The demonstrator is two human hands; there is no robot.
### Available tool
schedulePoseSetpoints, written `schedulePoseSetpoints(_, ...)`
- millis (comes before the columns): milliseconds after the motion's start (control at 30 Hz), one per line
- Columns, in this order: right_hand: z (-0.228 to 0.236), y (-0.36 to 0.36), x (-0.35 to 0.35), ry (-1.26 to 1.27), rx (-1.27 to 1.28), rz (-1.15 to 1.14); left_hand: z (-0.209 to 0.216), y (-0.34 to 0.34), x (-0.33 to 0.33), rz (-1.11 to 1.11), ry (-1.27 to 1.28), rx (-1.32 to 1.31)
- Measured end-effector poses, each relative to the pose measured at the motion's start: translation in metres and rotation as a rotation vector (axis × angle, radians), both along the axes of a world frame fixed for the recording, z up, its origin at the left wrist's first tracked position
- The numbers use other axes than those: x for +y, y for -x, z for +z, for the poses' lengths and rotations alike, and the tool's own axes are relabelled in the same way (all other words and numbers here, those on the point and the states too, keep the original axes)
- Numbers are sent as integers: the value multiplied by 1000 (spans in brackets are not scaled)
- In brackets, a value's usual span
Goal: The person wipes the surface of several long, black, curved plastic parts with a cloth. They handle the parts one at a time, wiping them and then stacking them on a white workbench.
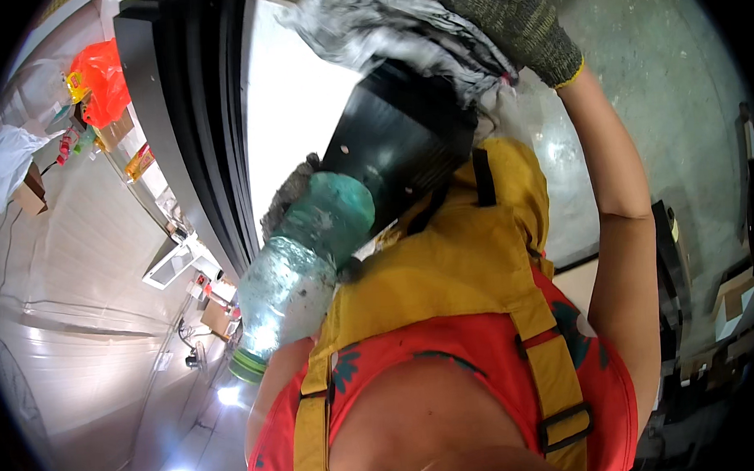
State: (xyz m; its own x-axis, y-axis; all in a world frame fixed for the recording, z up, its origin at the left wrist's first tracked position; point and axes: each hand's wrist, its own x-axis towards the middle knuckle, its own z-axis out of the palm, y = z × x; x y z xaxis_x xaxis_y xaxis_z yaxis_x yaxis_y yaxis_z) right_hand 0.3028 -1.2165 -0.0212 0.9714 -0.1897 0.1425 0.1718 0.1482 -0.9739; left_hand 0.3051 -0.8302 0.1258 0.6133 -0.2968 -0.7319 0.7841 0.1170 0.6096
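My left hand (289, 194), in a dark knitted glove, is wrapped round a clear blue-green plastic bottle (298, 260); most of its fingers are hidden behind it. The bottle tilts, its green cap (248, 366) toward the lower left. At the top, my right hand (515, 23), in a grey-green knitted glove with a yellow cuff edge, grips a crumpled grey-and-white cloth (368, 30). That cloth is slightly smeared by motion and lies against the upper end of a glossy black flat-sided piece (397, 125), just beyond the bottle.
Long black profiles (191, 117) run down the left of a bright white surface (291, 96). Farther left are a red plastic bag (101, 79), a white bag (10, 159) and small packages. A grey floor (665, 80) spreads at the right, with a carton (737, 300) beyond.
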Motion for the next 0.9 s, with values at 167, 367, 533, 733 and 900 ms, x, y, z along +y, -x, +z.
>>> schedulePoseSetpoints(167, 21, 17, 47, 266, -140, -95, -12, -11, -2, -46, 18, -3)
schedulePoseSetpoints(367, 20, 96, 29, 430, -135, -182, -9, -1, -6, -65, 22, -17)
schedulePoseSetpoints(533, 22, 171, -9, 468, 394, -148, -17, -15, 1, -103, 56, 6)
schedulePoseSetpoints(733, -1, 94, 62, 632, -136, -240, -18, -22, -17, -168, 69, 11)
schedulePoseSetpoints(900, 3, 45, 80, 130, -369, -103, -19, -10, -11, -139, 79, 4)
